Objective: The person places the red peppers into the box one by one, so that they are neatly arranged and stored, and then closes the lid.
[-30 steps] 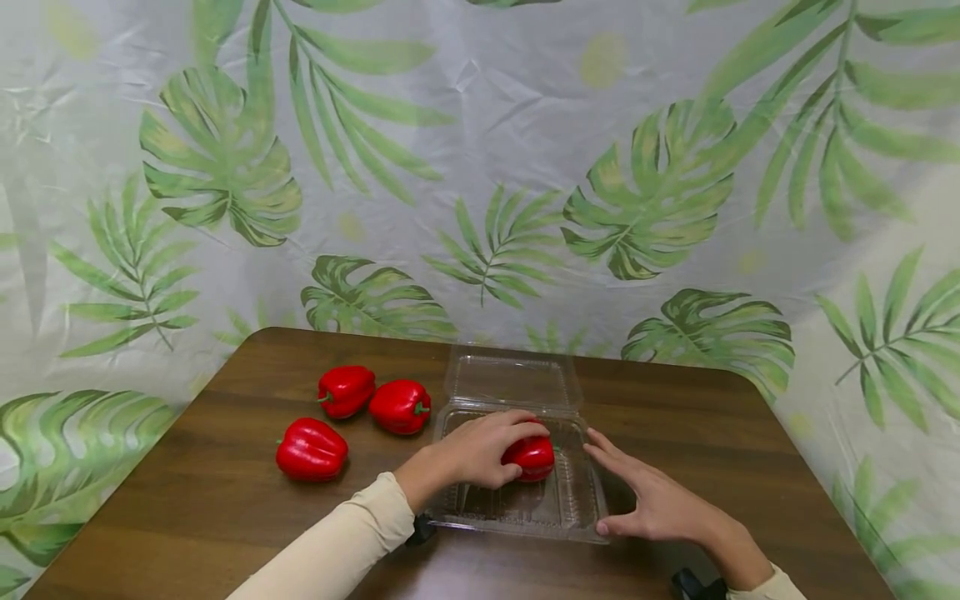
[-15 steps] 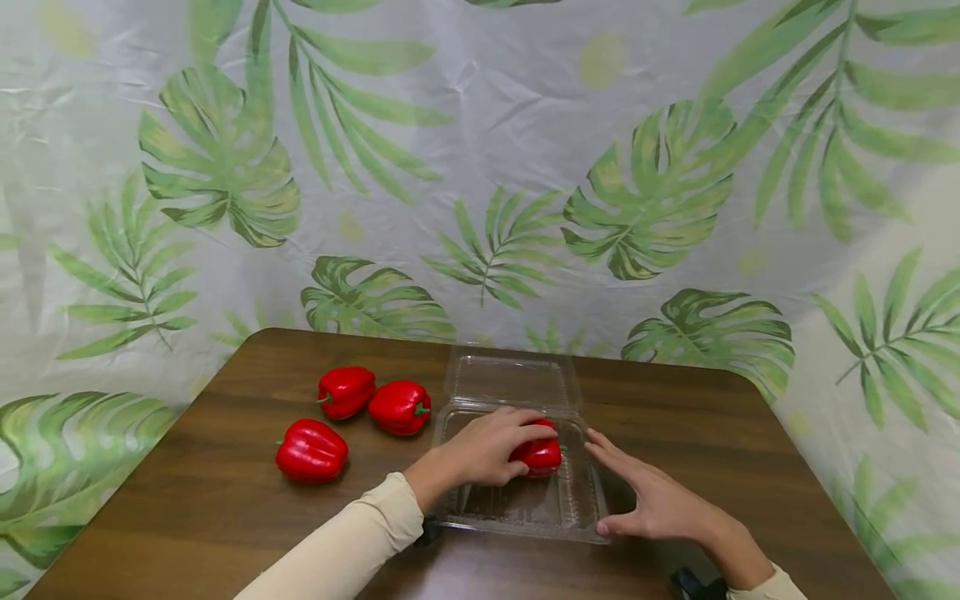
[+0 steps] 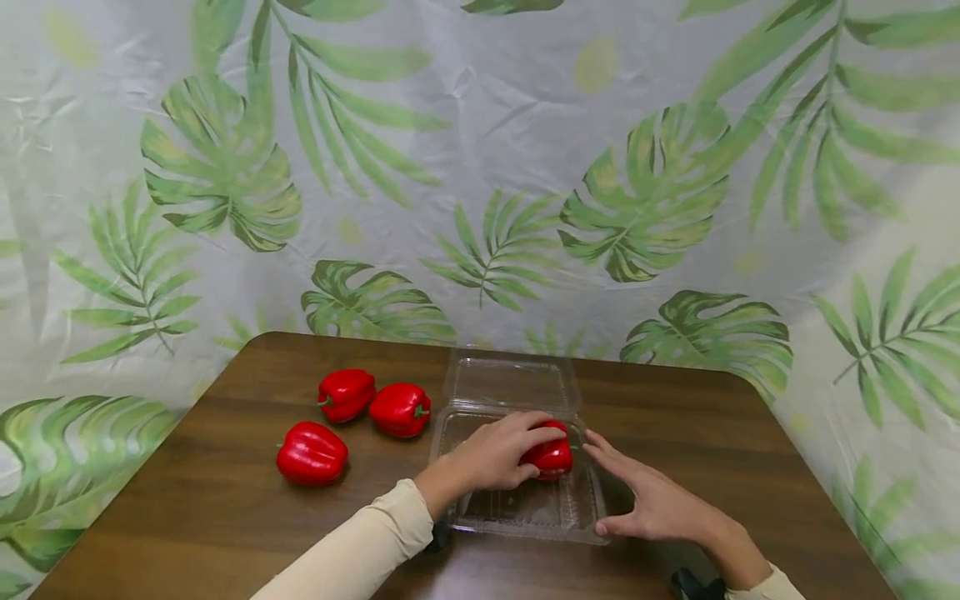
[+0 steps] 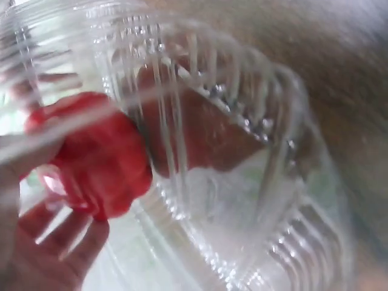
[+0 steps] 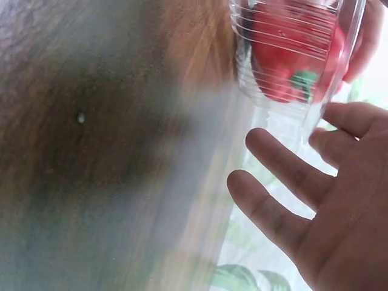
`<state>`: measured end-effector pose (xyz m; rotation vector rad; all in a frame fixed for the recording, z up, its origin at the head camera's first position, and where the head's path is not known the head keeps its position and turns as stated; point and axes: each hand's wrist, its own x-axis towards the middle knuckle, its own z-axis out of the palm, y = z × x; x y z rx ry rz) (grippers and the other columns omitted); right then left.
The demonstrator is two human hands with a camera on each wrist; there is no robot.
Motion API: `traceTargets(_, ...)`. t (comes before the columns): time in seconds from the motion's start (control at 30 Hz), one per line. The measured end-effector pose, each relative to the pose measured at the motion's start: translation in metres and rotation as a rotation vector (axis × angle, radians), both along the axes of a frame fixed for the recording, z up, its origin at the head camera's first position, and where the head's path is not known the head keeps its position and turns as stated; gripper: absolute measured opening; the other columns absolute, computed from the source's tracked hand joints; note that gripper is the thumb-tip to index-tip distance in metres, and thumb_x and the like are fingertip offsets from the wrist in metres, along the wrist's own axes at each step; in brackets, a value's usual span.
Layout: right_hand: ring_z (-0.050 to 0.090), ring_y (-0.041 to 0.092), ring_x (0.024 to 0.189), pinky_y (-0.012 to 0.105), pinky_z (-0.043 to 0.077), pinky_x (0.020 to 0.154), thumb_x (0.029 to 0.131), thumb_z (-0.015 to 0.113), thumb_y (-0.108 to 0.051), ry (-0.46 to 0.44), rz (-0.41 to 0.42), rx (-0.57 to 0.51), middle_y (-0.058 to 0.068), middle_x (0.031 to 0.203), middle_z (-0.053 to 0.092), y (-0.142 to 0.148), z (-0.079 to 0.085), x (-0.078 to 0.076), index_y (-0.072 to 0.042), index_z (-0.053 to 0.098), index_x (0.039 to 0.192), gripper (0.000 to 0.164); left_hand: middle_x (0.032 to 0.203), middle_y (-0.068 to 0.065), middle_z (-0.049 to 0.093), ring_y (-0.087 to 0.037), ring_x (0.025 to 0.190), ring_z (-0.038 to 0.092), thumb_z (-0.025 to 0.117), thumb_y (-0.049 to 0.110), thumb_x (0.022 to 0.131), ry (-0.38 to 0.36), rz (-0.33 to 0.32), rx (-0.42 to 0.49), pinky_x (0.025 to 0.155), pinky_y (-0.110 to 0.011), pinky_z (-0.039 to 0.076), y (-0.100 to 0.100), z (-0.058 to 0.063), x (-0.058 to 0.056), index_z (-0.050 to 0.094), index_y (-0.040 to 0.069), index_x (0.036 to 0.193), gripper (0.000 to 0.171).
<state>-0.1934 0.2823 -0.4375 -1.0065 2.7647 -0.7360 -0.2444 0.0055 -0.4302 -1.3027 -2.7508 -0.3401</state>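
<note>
In the head view my left hand (image 3: 495, 452) grips a red bell pepper (image 3: 552, 457) inside a clear plastic clamshell container (image 3: 517, 527), near its right side. The left wrist view has the fingers and thumb around this bell pepper (image 4: 100, 160), seen past the ribbed wall. My right hand (image 3: 656, 498) stands at the container's right edge with fingers extended and thumb apart, fingertips right at the rim. Through the clear wall, the right wrist view shows the pepper's green stem (image 5: 303, 82) facing the right hand (image 5: 345, 188).
The container's lid (image 3: 512, 381) lies folded back toward the far table edge. Left of the container are three more bell peppers: one at the back (image 3: 347, 394), one beside it (image 3: 401, 409) and one nearer (image 3: 312, 452). A leaf-patterned cloth (image 3: 495, 167) hangs behind the brown table (image 3: 675, 417).
My left hand has shifted a little to the right with the bell pepper, bringing it closer to the container's right wall. The right hand stays about where it was.
</note>
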Motion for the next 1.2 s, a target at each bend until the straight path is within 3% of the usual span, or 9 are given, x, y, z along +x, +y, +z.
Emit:
traceTargets(0.7, 0.040, 0.045, 0.141, 0.053, 0.051, 0.099, 0.084, 0.076, -0.042, 0.001, -0.015, 0.013, 0.017, 0.165, 0.023, -0.0004, 0.0022, 0.0018, -0.008, 0.029, 0.156, 0.092, 0.155, -0.003, 0.044, -0.022, 0.139, 0.049, 0.071, 0.030, 0.091, -0.008, -0.001, 0.001, 0.105, -0.040, 0.051, 0.0060, 0.0006, 0.0020, 0.049, 0.029, 0.145, 0.059)
traceTargets(1.07, 0.041, 0.046, 0.140, 0.050, 0.051, 0.099, 0.084, 0.076, -0.042, 0.027, -0.003, 0.005, 0.018, 0.164, 0.024, -0.0021, 0.0030, -0.0014, -0.009, 0.028, 0.157, 0.093, 0.156, -0.004, 0.043, -0.025, 0.141, 0.046, 0.073, 0.032, 0.089, 0.028, -0.001, 0.022, 0.111, -0.044, 0.046, 0.0013, 0.0027, -0.0017, 0.047, 0.028, 0.147, 0.064)
traceTargets(1.2, 0.044, 0.042, 0.139, 0.044, 0.053, 0.099, 0.083, 0.077, -0.041, 0.066, -0.004, -0.002, 0.020, 0.162, 0.028, 0.0010, 0.0029, 0.0034, -0.007, 0.031, 0.155, 0.092, 0.157, -0.003, 0.042, -0.025, 0.143, 0.044, 0.074, 0.033, 0.088, -0.006, 0.008, 0.056, 0.113, -0.044, 0.044, 0.0013, 0.0052, -0.0016, 0.043, 0.025, 0.150, 0.069)
